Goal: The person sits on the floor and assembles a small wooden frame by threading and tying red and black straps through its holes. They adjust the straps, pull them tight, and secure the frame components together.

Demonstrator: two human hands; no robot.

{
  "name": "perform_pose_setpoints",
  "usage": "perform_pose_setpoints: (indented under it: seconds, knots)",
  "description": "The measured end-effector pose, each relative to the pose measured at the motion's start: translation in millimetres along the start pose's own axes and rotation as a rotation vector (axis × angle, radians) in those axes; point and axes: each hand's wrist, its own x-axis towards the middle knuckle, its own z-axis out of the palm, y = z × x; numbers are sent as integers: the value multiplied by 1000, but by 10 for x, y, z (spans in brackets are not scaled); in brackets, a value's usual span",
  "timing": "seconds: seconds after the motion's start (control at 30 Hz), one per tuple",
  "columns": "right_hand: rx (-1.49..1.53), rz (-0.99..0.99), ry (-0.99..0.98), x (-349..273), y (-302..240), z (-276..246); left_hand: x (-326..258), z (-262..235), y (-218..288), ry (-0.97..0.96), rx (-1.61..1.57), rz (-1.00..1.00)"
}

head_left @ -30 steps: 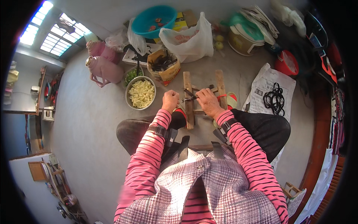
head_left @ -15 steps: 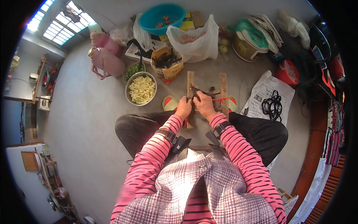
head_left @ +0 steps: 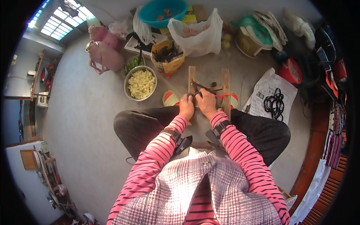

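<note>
Just beneath my fingers (head_left: 201, 95), the wooden frame (head_left: 225, 79) seems to brace the dark strip (head_left: 195, 87) that my right hand (head_left: 206, 101) pinches; my left hand (head_left: 186, 106) curls close beside, though I cannot tell what it grips.

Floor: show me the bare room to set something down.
Widest: the grey floor left of the metal bowl and left knee. Smaller: between the brown bucket and printed sheet. Crowded: the wooden frame, with left hand and right hand close together; along the wall, white bag, carton, teal basin.
</note>
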Motion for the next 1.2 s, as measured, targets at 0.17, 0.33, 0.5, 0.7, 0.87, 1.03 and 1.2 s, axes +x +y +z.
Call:
perform_pose_setpoints:
  seconds: [0.17, 0.33, 0.5, 0.7, 0.87, 1.03, 1.2]
  knots:
    - [62, 152, -48, 35, 63, 48, 16, -11, -36, -16, -52, -19]
    - [121, 135, -145, 87, 124, 6, 25, -47, 8, -3, 26, 63]
    - [-86, -34, -194, 64, 40, -94, 78, -53, 43, -132, -113, 2]
    - [-255, -87, -223, 71, -171, -204, 151, 8, -64, -91, -106, -13]
    - [-271, -83, -245, 182, -205, -212, 120, 0, -35, -81, -107, -8]
    - [-237, -72, -235, 161, -104, -165, 91, -34, 90, -34, 54, 28]
    - [-175, 57, -175, 18, 4, -5, 45, -35, 177, 24, 83, -1]
